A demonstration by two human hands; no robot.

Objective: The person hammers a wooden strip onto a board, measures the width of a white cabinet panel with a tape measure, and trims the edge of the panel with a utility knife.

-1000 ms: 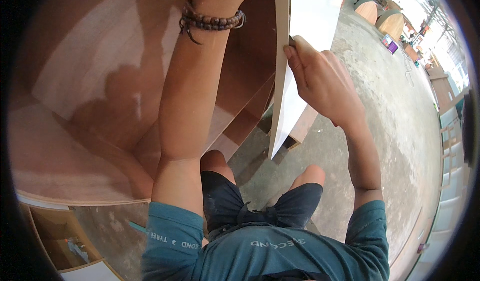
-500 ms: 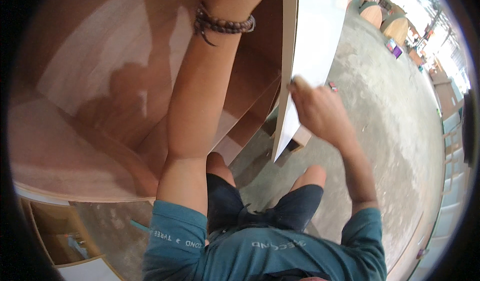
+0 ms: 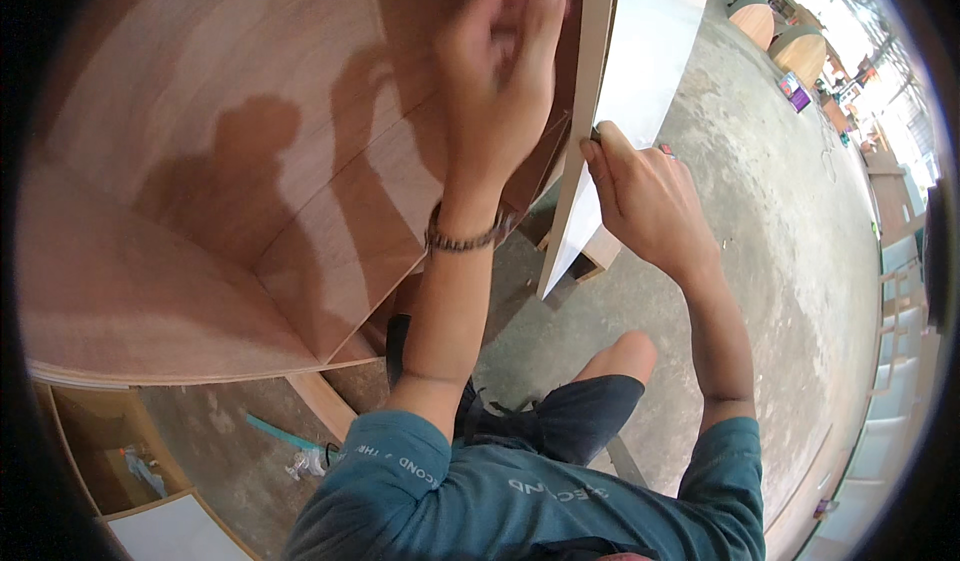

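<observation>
My left hand (image 3: pixel 505 61), smeared by motion, is raised in front of the opening of a brown wooden cabinet (image 3: pixel 200 161); its fingers look curled, but whether they hold anything is unclear. A dark bead bracelet (image 3: pixel 465 236) circles that wrist. At the edge of a white door-like panel (image 3: pixel 640 51), my right hand (image 3: pixel 645 196) is closed in a pinch. Something small and dark shows at its fingertips, too little to name. The panel stands upright beside the cabinet opening, its pale edge facing me.
A small wooden block or box (image 3: pixel 597 256) is on the floor behind the panel's lower corner. At lower left lies an open wooden drawer-like box (image 3: pixel 105 431) near a teal strip (image 3: pixel 280 429). Curved wooden pieces (image 3: pixel 797 53) and a purple box (image 3: pixel 795 91) stand far right.
My left hand has drawn back toward me from the upper edge and into full view. My right hand stays at the panel's edge, slightly higher. The view has shifted a little.
</observation>
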